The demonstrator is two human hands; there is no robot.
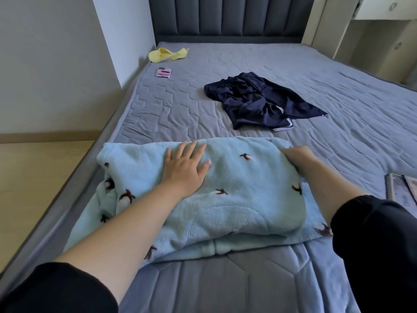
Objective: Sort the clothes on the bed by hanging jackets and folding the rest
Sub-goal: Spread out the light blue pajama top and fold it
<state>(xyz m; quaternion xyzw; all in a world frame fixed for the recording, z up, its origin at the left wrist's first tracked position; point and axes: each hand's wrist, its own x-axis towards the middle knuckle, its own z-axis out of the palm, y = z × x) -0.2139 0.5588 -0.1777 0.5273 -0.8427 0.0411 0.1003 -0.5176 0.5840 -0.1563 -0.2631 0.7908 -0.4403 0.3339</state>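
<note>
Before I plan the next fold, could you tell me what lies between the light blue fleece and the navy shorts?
Nothing: in the head view, only bare grey bed cover separates the light blue fleece from the navy shorts.

Grey quilted bed (171,105) is carrying blue fleece (243,199) bottom centre, navy shorts (255,100) centre, yellow cloth (167,54) and pink phone (164,72) upper left.

Fluffy, matt light-blue fleece garment (237,195) with dark embroidered motifs; quilted grey mattress cover (171,105), matt, stitched in angular lines; slick, faintly glossy navy shorts (255,100); padded fabric headboard (228,16); smooth pale wood-look floor (38,177).
</note>
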